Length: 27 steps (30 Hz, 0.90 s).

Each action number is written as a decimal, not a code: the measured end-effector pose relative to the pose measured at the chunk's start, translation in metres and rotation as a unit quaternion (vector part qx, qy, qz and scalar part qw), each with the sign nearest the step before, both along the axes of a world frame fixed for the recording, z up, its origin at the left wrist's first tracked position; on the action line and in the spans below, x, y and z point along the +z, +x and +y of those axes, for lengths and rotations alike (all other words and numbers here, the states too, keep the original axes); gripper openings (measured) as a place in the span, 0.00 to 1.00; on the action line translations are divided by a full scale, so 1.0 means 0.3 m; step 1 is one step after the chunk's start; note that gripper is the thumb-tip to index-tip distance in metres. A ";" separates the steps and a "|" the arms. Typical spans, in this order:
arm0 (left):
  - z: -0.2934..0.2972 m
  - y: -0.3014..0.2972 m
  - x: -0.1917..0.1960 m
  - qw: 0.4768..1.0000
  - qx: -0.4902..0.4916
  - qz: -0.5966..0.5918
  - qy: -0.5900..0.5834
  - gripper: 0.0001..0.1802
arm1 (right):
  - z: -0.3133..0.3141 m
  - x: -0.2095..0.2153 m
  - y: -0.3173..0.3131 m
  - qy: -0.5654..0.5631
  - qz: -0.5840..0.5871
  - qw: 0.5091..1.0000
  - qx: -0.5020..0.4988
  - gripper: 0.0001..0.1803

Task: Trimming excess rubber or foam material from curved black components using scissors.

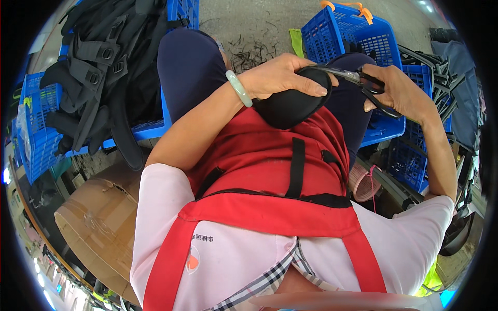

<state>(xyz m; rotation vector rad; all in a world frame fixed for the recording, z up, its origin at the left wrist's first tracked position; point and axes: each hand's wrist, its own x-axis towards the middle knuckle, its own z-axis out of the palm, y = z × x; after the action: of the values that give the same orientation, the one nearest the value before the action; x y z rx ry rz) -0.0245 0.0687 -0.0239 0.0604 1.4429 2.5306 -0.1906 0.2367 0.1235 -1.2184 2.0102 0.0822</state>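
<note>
My left hand (277, 78), with a pale green bangle at its wrist, is closed on a rounded black padded piece (293, 110) above my lap. The thumb presses on the front of the piece, and part of its far edge is hidden by the fingers. My right hand (402, 93) is wrapped round the black handles of a pair of scissors (348, 76). The metal blades point left and reach the upper edge of the padded piece, near my left fingertips. Whether the blades touch it, I cannot tell.
At the left, blue crates (44, 129) hold a heap of black padded straps with buckles (101, 62). More blue crates (324, 36) stand at the right. Black scraps (254, 52) litter the floor ahead. A cardboard box (98, 217) sits at lower left. My red apron (270, 171) covers my lap.
</note>
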 end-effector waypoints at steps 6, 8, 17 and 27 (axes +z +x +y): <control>0.021 0.003 -0.005 1.000 -0.008 0.009 -0.014 0.20 | -0.033 0.033 -0.008 -0.003 0.097 0.989 0.108 0.28; 0.022 0.003 -0.007 1.000 -0.012 0.001 -0.012 0.19 | -0.037 0.029 0.000 -0.037 0.119 0.985 0.118 0.28; 0.019 0.001 -0.029 0.999 0.020 0.026 -0.025 0.19 | -0.088 0.023 -0.007 -0.060 0.207 0.957 0.196 0.28; -0.014 -0.053 -0.111 0.994 0.097 0.017 0.038 0.27 | -0.100 -0.253 0.087 -0.191 -0.252 0.938 -0.145 0.12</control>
<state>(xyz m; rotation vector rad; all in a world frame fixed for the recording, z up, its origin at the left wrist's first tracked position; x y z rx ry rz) -0.0403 0.0645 -0.0571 -0.0242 1.4292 2.7521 -0.1645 0.2067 0.0475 -1.0174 1.7577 -0.7252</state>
